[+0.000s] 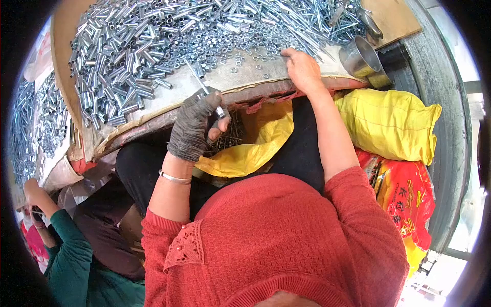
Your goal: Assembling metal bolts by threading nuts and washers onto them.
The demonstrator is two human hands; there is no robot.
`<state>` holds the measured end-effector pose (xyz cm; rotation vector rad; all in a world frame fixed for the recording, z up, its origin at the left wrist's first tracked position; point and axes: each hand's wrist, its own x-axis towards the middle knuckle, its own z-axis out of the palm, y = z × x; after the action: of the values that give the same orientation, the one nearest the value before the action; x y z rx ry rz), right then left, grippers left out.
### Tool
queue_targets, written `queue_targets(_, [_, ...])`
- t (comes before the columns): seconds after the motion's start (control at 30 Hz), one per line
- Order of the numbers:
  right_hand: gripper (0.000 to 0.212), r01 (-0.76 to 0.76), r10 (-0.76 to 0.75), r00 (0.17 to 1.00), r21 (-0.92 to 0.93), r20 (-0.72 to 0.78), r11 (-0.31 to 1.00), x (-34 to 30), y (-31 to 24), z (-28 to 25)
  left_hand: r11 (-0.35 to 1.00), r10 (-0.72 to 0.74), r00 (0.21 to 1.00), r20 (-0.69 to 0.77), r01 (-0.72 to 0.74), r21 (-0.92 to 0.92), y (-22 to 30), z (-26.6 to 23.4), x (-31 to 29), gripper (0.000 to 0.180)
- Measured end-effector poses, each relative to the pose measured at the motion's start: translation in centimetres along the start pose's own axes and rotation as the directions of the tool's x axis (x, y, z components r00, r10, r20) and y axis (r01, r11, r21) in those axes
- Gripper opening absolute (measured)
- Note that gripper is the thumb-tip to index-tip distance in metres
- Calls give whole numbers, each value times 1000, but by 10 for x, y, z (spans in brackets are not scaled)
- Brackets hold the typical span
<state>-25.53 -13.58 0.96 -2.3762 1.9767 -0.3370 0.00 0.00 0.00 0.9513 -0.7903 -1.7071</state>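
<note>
My left hand (190,125), in a grey fingerless glove, is closed round a thin metal bolt (196,77). The bolt slants up and left out of the grip, and a shiny metal piece (220,110) shows by the thumb. My bare right hand (305,72) reaches to the worktable's near edge. Its index finger stretches left to the small nuts and washers (258,60), and the other fingers are partly hidden. Loose metal sleeves (128,66) are heaped at the left, with long bolts or rods (327,23) at the upper right.
An open yellow sack (250,153) with thin metal pieces hangs below the table edge. At the right are a metal cup (360,56), a full yellow sack (388,123) and a red printed bag (404,194). A co-worker in a green sleeve (71,256) sits at the left.
</note>
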Motion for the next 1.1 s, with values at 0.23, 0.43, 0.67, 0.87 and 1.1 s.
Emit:
queue_targets(0.23, [22,13,-3,1000,585,-18,811,3,7,3,996,-2,1000,-19,3,84,0,6,-2,29])
queue_targets(0.43, [18,170,-132,985,569,-107,805,8,4,14,999,-21,1000,-11,22,45,1,8,-4,34])
queue_targets(0.67, [12,323,-304,933,72,-192,944,15,-12,21,999,-52,999,8,52,-3,0,9,-4,31])
queue_targets(0.87, [15,145,-127,989,428,-70,892,14,7,15,992,48,998,38,-52,112,-1,5,-2,25])
queue_targets(1.1, [22,143,-152,984,104,89,984,1,-14,-5,985,65,997,37,-71,155,-5,4,1,25])
